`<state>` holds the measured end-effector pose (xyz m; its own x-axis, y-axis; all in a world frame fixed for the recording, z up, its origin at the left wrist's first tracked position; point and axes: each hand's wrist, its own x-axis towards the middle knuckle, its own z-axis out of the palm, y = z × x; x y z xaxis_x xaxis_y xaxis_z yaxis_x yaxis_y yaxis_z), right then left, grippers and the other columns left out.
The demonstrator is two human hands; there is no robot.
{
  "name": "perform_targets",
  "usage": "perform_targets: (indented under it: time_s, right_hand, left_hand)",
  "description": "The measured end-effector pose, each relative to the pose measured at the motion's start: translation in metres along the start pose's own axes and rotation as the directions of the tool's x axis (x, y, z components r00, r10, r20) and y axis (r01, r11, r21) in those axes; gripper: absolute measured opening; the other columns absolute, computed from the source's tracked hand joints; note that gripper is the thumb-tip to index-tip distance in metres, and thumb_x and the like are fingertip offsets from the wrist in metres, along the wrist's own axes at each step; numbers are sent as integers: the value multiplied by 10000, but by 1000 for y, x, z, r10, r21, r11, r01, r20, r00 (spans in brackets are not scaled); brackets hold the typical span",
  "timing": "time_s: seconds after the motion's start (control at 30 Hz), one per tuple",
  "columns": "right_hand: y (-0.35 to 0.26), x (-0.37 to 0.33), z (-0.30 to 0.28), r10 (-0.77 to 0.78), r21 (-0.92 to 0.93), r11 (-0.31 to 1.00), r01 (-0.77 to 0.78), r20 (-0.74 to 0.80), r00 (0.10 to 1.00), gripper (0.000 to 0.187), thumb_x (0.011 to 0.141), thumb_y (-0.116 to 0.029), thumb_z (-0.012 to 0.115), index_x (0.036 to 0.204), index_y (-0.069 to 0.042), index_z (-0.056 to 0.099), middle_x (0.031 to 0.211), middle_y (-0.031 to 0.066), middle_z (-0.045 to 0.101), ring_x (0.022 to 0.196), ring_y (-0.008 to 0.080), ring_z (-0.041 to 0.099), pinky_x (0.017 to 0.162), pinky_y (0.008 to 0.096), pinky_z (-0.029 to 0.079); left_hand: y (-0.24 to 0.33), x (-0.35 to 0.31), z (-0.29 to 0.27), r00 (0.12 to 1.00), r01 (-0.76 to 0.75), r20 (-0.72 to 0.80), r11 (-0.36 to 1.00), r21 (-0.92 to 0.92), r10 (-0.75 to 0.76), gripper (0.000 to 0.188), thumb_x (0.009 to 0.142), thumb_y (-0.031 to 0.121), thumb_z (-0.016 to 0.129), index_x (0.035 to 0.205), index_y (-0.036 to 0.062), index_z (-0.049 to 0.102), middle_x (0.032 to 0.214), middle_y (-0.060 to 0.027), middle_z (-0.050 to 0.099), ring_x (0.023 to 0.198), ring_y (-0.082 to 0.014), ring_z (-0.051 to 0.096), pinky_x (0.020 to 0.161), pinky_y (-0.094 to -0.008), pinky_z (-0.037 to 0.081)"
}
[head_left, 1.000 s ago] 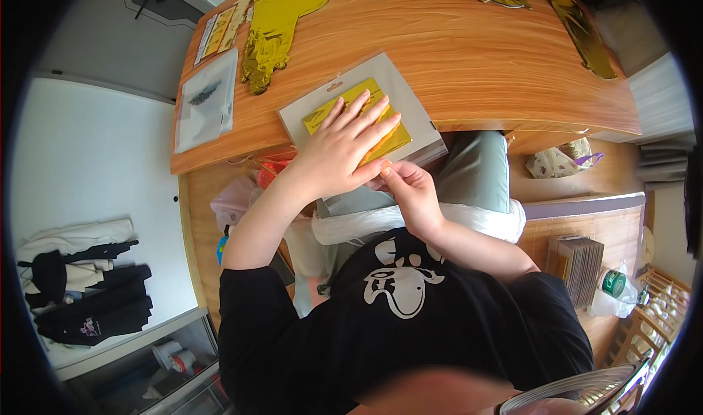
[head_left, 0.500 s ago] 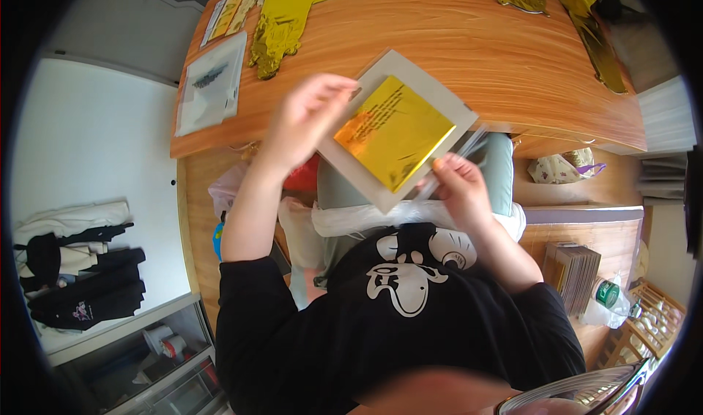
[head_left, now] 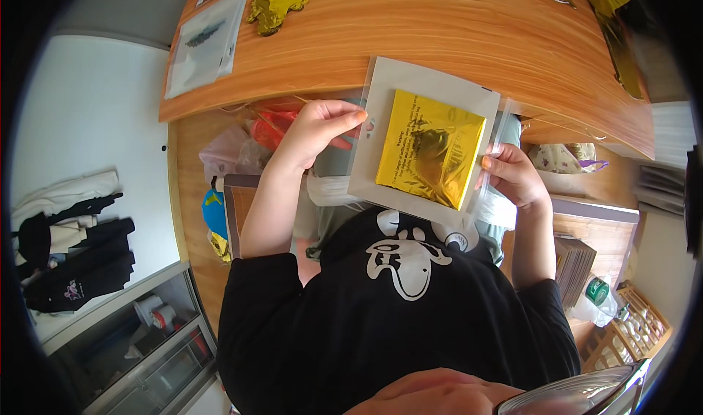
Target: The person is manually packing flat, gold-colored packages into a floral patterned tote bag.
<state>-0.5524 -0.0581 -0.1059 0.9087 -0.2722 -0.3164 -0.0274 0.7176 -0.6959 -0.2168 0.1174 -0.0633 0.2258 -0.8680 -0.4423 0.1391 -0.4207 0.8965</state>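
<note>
Holding a clear packet (head_left: 425, 140) above the lap, just off the wooden table (head_left: 439, 27) edge, the person seemed to be inspecting it; the next move probably needed a firm pinch. The gold foil (head_left: 428, 148) lay inside. The left hand (head_left: 315, 129) pinched one edge, the right hand (head_left: 512, 173) the other.

The left hand (head_left: 318, 126) and the right hand (head_left: 512, 175) hold a clear packet (head_left: 425, 140) by its two sides, above the lap. Inside it lies a folded gold foil sheet (head_left: 430, 149) on white card. Behind is the wooden table (head_left: 439, 27).
</note>
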Motion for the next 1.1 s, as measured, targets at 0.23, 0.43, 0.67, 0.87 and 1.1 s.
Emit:
perform_targets:
  time_s: [0.23, 0.43, 0.67, 0.87, 1.1]
  right_hand:
    - [-5, -4, 4, 11, -29, 1000, -11, 5, 1000, 242, 955, -140, 697, 1121, 36, 687, 976, 115, 741, 798, 208, 725, 782, 326, 580]
    - [-7, -4, 2, 26, -35, 999, -26, 5, 1000, 188, 931, -87, 692, 1073, 36, 696, 972, 112, 737, 792, 217, 719, 709, 357, 604]
    - [-2, -6, 6, -4, -66, 998, 1, -42, 999, 236, 942, -154, 714, 1080, 37, 698, 900, 123, 739, 760, 201, 711, 751, 309, 573]
    - [2, -9, 3, -96, -72, 994, 87, -129, 987, 145, 954, -124, 690, 1021, 5, 694, 892, 91, 721, 748, 186, 703, 723, 303, 571]
    - [5, -14, 16, -72, -43, 997, 67, -133, 989, 181, 957, -127, 665, 1081, 4, 670, 985, 104, 725, 750, 183, 713, 590, 323, 613]
  left_hand:
    - [-9, -5, 1, 998, -41, 45, 993, -107, 46, 164, 928, 182, 751, 993, 32, 736, 937, -44, 744, 806, -110, 694, 702, -263, 570]
    - [-14, -3, -5, 996, -19, 88, 999, -41, 22, 161, 895, 185, 793, 928, 48, 715, 897, -30, 732, 755, -83, 653, 714, -239, 528]
    - [-25, -1, -10, 964, 62, 265, 929, -365, 40, 191, 912, 235, 776, 936, 62, 698, 876, -5, 708, 789, -99, 667, 734, -279, 571]
    - [-17, -4, 9, 989, 46, 150, 921, -387, 13, 189, 926, 229, 759, 1022, 69, 724, 931, -11, 728, 860, -105, 692, 748, -281, 570]
    - [-24, 0, 8, 992, -86, 75, 980, -179, 101, 200, 931, 198, 742, 1063, 50, 720, 951, -41, 739, 842, -123, 701, 713, -257, 580]
